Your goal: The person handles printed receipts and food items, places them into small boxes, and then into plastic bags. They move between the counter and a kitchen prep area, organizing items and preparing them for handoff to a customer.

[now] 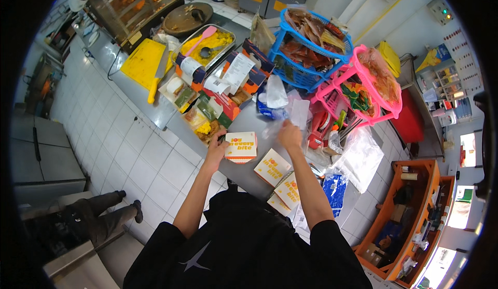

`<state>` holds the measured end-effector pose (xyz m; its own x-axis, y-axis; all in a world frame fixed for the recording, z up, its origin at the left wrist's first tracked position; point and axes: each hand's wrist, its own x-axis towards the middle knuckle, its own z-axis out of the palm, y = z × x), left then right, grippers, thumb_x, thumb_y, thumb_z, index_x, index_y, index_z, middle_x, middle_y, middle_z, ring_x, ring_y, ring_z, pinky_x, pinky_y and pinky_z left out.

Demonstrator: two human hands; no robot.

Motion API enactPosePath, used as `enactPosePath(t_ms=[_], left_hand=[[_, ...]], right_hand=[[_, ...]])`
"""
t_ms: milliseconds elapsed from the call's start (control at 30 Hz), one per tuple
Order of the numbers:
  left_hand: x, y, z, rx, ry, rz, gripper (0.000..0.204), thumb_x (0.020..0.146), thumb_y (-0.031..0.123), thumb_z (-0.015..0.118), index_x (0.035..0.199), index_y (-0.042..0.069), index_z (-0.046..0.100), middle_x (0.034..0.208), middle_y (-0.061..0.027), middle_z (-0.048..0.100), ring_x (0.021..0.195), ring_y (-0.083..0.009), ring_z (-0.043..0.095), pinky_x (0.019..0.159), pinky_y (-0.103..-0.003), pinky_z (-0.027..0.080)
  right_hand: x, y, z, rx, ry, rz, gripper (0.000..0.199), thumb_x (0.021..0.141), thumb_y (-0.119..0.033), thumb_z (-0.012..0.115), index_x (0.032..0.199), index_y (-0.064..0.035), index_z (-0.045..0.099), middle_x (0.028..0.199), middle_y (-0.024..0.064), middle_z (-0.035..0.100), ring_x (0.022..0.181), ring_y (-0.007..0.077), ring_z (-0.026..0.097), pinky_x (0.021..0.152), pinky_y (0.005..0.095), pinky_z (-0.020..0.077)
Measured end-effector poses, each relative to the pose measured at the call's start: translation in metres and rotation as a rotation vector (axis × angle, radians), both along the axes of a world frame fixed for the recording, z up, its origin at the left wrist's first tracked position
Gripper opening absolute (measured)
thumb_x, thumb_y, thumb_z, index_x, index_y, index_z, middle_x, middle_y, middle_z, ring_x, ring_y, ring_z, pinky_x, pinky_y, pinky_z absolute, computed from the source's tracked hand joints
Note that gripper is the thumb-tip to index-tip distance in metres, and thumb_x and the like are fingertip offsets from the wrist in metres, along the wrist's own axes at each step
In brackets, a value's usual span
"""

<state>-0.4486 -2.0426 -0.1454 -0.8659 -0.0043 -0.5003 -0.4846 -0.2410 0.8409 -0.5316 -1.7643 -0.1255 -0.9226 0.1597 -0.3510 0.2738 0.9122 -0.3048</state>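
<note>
As the left hand (213,147) clasps a box (240,147), the right hand (290,135) is blurred.
Its grip cannot be told.

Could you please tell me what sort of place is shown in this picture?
It looks like a working kitchen, perhaps one that prepares takeaway food. The signs are a knife on a yellow cutting board, a large portion of yellow food, and small white boxes.

Top (270,247): black | sleeves (334,239): 2, short, black | mark (196,260): grey, star-like
</note>
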Motion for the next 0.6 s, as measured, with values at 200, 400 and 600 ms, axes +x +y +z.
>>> enactPosePath(t_ms=[200,400,600], left_hand=[[0.010,0.006,0.018,-0.121,-0.055,0.049,0.061,0.091,0.012,0.068,0.145,0.016,0.039,0.117,-0.0124,0.056,0.091,-0.0166,0.061,0.065,-0.028,0.050],[0.003,0.006,-0.011,-0.404,0.181,-0.048,0.064,0.088,0.017,0.076,0.141,0.008,0.041,0.122,-0.0157,0.051,0.103,-0.0213,0.060,0.079,-0.032,0.054],[0.012,0.002,-0.015,-0.420,0.171,-0.030,0.067,0.086,0.026,0.082,0.135,0.000,0.044,0.117,-0.0167,0.055,0.104,-0.0223,0.060,0.081,-0.032,0.055]], right_hand=[[0.042,-0.032,0.022,0.008,0.420,-0.044,0.054,0.091,-0.041,0.064,0.120,0.0035,0.061,0.094,0.0252,0.072,0.097,0.0398,0.070,0.091,0.0484,0.0521],[0.049,-0.070,0.018,-0.404,-0.151,0.039,0.071,0.088,-0.061,0.060,0.076,0.0080,0.073,0.079,0.0263,0.072,0.083,0.0396,0.072,0.079,0.0466,0.0549],[0.039,-0.073,0.018,-0.539,-0.294,-0.095,0.070,0.087,-0.058,0.065,0.075,0.0113,0.071,0.075,0.0272,0.071,0.072,0.0345,0.074,0.068,0.0420,0.0579]])
